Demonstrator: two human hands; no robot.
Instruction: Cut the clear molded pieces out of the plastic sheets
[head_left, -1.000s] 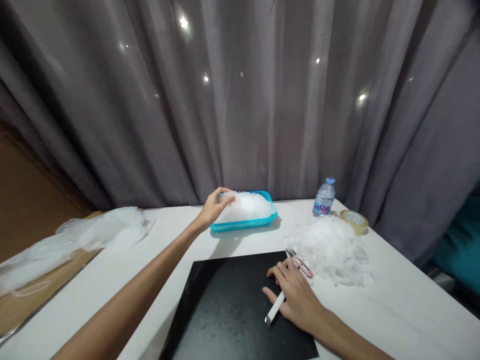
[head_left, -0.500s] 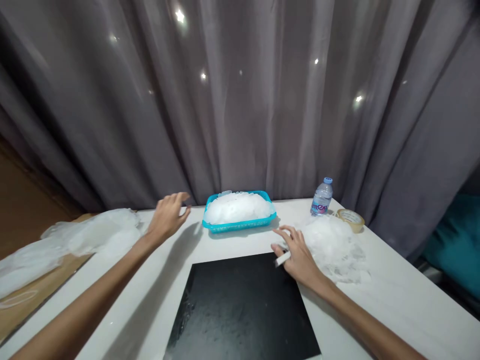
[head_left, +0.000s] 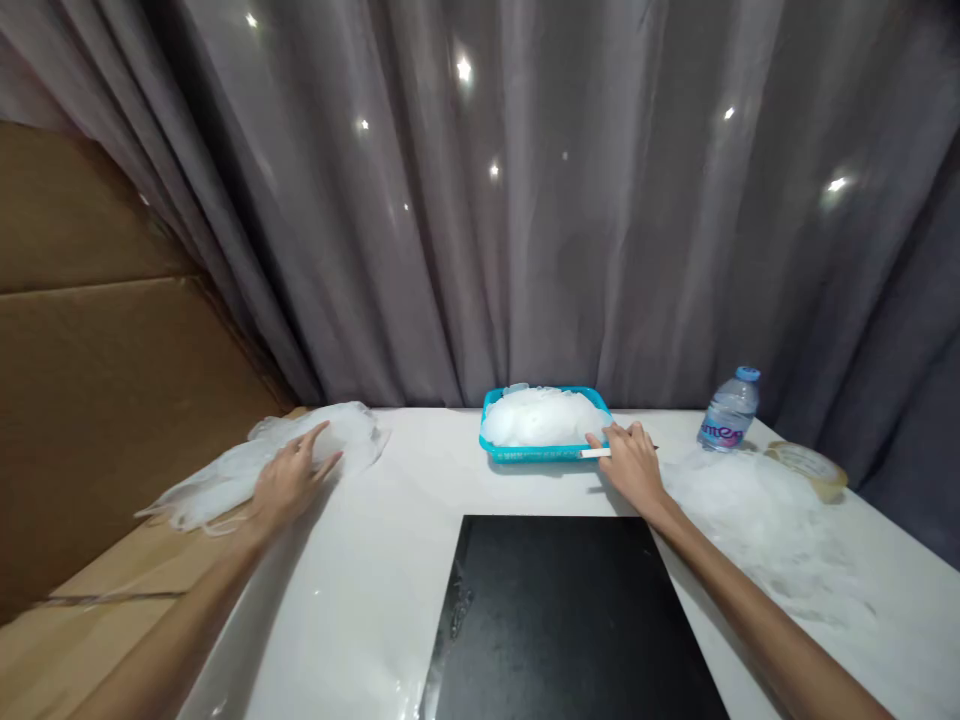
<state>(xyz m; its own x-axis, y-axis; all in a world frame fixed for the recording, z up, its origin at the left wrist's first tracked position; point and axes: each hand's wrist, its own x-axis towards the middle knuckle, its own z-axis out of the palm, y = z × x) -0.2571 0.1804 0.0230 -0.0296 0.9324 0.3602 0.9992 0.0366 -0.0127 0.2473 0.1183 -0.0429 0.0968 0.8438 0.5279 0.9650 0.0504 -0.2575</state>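
My left hand (head_left: 289, 482) is open, its fingers spread at the edge of a heap of thin, translucent white plastic (head_left: 341, 430) on the left; I cannot tell whether they touch. My right hand (head_left: 631, 462) is closed around a slim white pen-like stick (head_left: 596, 453), with a dark tip poking out on the far side. That hand is at the right front corner of a turquoise plastic basket (head_left: 525, 455). Piled inside the basket is a mound of soft white material (head_left: 544, 417). Below lies a flat black board (head_left: 570, 620) on the white table.
Cardboard (head_left: 97, 420) stands and lies along the left side. On the right are more crumpled white sheets (head_left: 757, 520), a water bottle (head_left: 729, 410) and a roll of clear tape (head_left: 810, 470). A grey curtain (head_left: 525, 250) hangs behind the table (head_left: 360, 580).
The view has swung left, showing more cardboard. My left hand has moved left to the white plastic heap. My right hand, still holding the white stick, has come up to the basket's corner.
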